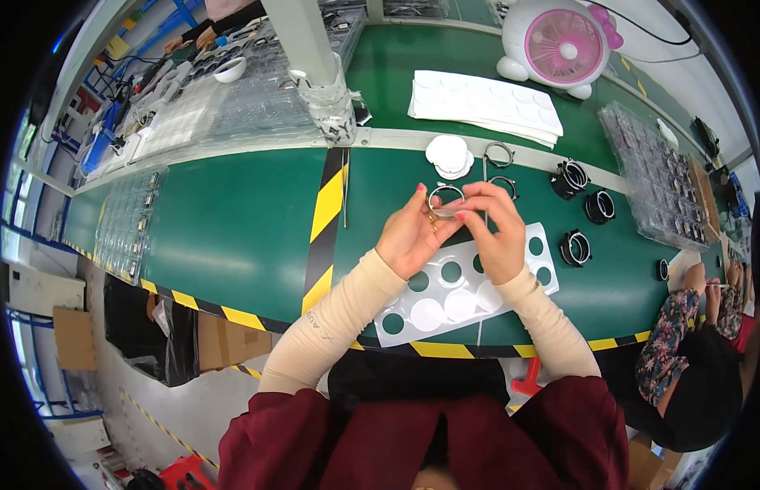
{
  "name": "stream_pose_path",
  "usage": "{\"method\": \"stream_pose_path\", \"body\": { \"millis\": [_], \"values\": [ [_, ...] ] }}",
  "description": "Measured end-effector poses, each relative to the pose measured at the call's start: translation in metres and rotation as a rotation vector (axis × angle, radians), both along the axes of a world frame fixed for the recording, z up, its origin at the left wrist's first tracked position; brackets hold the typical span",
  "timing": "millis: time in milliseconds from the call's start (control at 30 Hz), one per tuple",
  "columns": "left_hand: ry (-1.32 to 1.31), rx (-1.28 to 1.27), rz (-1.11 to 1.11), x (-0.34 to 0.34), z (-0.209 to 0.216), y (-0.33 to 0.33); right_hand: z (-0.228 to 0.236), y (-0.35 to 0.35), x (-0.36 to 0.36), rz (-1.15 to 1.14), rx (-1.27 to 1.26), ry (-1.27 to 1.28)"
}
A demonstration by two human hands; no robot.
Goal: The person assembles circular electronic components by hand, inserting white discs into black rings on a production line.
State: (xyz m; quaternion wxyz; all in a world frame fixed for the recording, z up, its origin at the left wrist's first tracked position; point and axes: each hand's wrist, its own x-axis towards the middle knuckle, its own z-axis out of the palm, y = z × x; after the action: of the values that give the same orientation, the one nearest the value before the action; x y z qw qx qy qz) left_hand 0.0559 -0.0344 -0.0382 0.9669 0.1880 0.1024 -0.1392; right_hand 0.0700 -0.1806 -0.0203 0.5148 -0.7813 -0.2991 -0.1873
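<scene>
Above the bench I hold a thin silvery ring between both hands. My left hand grips its left side, thumb up and fingers curled beneath. My right hand is closed at its right and near edge, where fingers and thumb pinch; a pale piece shows there, too small to make out. Under my hands lies a sheet of round white stickers, with green bench showing through several cut-out holes. Just beyond the ring sits a small pile of white discs. Two dark thin rings lie to its right.
Several black ring-shaped parts stand at the right, before a clear tray of parts. White sheets and a pink-white fan are at the back. A post rises left of centre. A co-worker's patterned sleeve is far right.
</scene>
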Motion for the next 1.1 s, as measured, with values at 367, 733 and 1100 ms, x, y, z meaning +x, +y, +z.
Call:
{"method": "stream_pose_path", "body": {
  "millis": [367, 733, 1100],
  "values": [
    [-0.021, -0.136, 0.044, 0.003, -0.004, 0.007, -0.006, 0.019, 0.108, -0.296, -0.702, -0.026],
    [-0.234, 0.050, -0.074, -0.012, 0.020, -0.006, 0.013, 0.003, 0.015, 0.112, -0.023, 0.399],
    [-0.244, 0.025, -0.331, -0.016, 0.022, -0.010, 0.011, 0.003, -0.003, 0.033, 0.268, 0.451]
  ]
}}
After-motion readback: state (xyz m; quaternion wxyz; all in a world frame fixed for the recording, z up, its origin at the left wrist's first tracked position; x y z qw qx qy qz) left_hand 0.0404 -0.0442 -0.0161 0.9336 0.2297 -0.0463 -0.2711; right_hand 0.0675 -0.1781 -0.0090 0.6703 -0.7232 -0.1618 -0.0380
